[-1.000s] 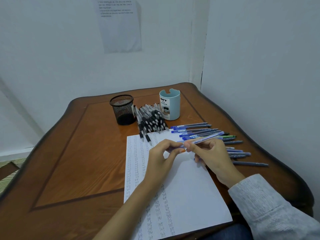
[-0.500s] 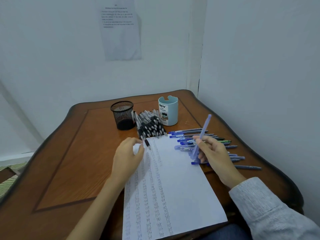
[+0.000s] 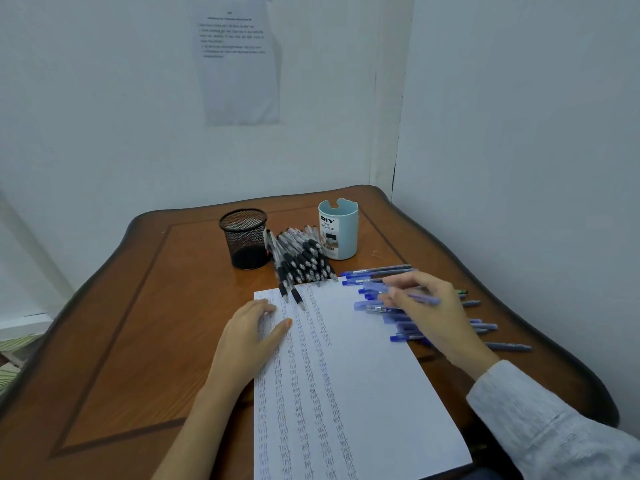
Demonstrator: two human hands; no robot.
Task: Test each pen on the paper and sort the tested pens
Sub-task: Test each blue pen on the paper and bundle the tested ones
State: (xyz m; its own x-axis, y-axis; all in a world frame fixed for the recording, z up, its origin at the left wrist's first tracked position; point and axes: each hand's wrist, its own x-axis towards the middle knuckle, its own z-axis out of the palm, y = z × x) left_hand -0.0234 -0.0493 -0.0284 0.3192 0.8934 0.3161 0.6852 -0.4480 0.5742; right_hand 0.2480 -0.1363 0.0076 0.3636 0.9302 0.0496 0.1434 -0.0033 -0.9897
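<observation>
A white paper [image 3: 363, 375] with columns of small written test marks lies on the wooden table [image 3: 138, 323]. My left hand [image 3: 249, 334] rests flat on the paper's upper left corner, fingers nearly straight. My right hand [image 3: 429, 310] grips a blue pen [image 3: 424, 299], held low and almost level above the spread of blue pens [image 3: 377, 273] at the paper's right edge. A pile of black-grip pens [image 3: 304, 259] lies just beyond the paper's top edge.
A black mesh cup [image 3: 245, 239] and a light blue organizer cup [image 3: 338, 230] stand at the back of the table, either side of the black pens. Walls close in behind and to the right. A printed sheet [image 3: 239, 64] hangs on the back wall.
Both hands held the blue pen together; then my left hand let go and moved left onto the paper. My right hand raised the pen upright, then lowered it over the blue pens.
</observation>
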